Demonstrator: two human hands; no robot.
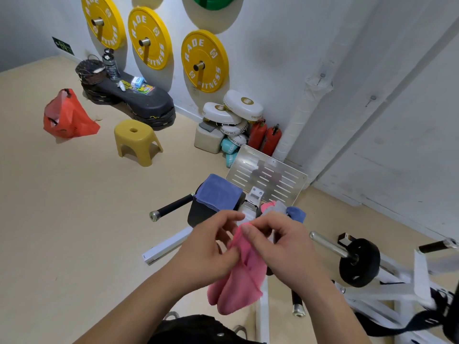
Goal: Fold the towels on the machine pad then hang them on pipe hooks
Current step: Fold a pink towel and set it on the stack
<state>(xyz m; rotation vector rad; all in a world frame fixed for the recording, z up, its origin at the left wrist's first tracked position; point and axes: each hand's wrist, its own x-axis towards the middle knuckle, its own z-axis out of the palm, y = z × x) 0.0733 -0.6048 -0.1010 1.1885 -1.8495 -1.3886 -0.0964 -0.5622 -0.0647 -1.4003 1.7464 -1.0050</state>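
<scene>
While the pink towel hangs in the air short of the near edge of the machine pad, both hands have hold of it. The left hand has its fingers curled and pinches the cloth at a side hem. The right hand pinches the upper end between thumb and forefinger, the other fingers bent. The rest of the cloth droops below in loose lobes, unfolded. Judgement: this two-point grip serves to find corners and open the cloth flat before it is laid on the pad.

One blue towel lies folded over the far end of the pad, its edges squared; that item appears finished as to folding. A small heap of towels in pink, grey and blue sits off the right edge of the pad, against the slotted metal footplate, apparently awaiting their turn. How many are in it cannot be told.

On the wall beyond, a white pipe carries hooks; nothing hangs there. Judgement: the task is at an early stage, with hanging not yet begun.
</scene>
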